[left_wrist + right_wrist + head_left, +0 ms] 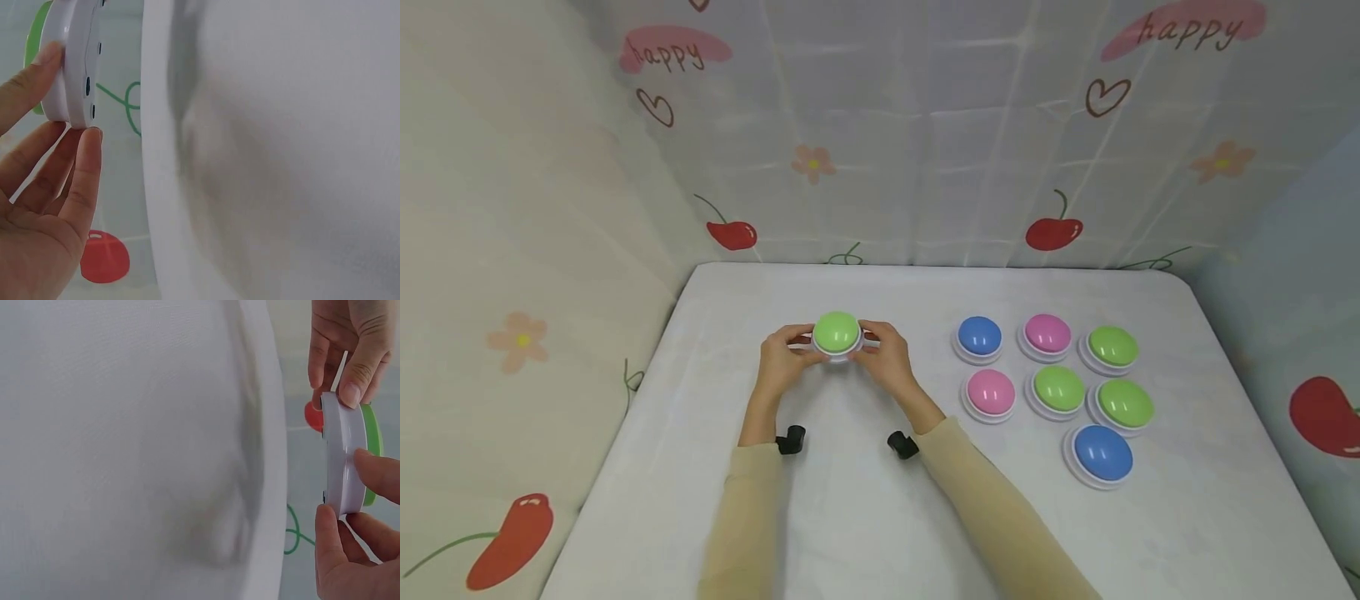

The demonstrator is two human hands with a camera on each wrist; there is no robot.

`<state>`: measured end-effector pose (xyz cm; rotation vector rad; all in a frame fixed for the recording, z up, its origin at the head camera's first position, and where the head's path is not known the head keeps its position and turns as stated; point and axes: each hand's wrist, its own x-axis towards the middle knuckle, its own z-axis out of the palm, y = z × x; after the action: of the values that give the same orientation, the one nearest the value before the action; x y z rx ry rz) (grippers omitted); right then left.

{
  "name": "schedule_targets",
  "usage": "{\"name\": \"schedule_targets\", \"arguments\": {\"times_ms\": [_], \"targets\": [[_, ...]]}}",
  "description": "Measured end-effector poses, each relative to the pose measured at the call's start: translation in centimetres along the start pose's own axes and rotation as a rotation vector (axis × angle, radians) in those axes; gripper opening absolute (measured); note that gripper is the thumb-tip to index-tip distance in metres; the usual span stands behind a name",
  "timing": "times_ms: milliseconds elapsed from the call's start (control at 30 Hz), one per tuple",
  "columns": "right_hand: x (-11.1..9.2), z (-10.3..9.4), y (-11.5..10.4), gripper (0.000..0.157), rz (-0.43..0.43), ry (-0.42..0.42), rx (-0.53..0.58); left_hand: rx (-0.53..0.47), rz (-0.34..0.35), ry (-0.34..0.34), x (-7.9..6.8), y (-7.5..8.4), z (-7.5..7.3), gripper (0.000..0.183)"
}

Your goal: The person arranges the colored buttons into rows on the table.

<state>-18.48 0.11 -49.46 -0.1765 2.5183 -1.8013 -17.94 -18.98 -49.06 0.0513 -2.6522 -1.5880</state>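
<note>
A round push-button buzzer (836, 331) with a green dome and white base is held between both hands over the left-middle of the table. My left hand (784, 358) grips its left side, thumb and fingers on the white base. From the right, my right hand (886, 357) pinches the opposite rim. In the left wrist view the buzzer (67, 69) appears edge-on, raised off the table, with small dark spots on its underside. The right wrist view shows the buzzer (345, 450) between the left hand (353, 344) and the right hand's fingers (334, 540).
Several more buzzers stand grouped on the right half of the white table (865, 517): two blue, such as the near one (1103, 453), two pink, including one (991, 392) at the group's left, and three green, one (1112, 346) at back right. A patterned curtain (887, 125) hangs behind.
</note>
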Motion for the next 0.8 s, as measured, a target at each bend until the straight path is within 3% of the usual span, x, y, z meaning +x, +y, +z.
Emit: {"name": "schedule_targets", "arguments": {"times_ms": [267, 533, 800], "targets": [[1.9, 1.7, 1.2, 0.056, 0.058, -0.034, -0.055, 0.017, -0.079, -0.034, 1.6, -1.4, -0.5, 0.060], [2.6, 2.3, 2.2, 0.055, 0.098, -0.075, -0.066, 0.040, -0.131, -0.043, 1.9, -2.4, -0.4, 0.063], [2.8, 2.5, 2.7, 0.055, 0.089, -0.097, -0.081, 0.059, -0.122, -0.013, 2.0, -2.7, 0.1, 0.062]]}}
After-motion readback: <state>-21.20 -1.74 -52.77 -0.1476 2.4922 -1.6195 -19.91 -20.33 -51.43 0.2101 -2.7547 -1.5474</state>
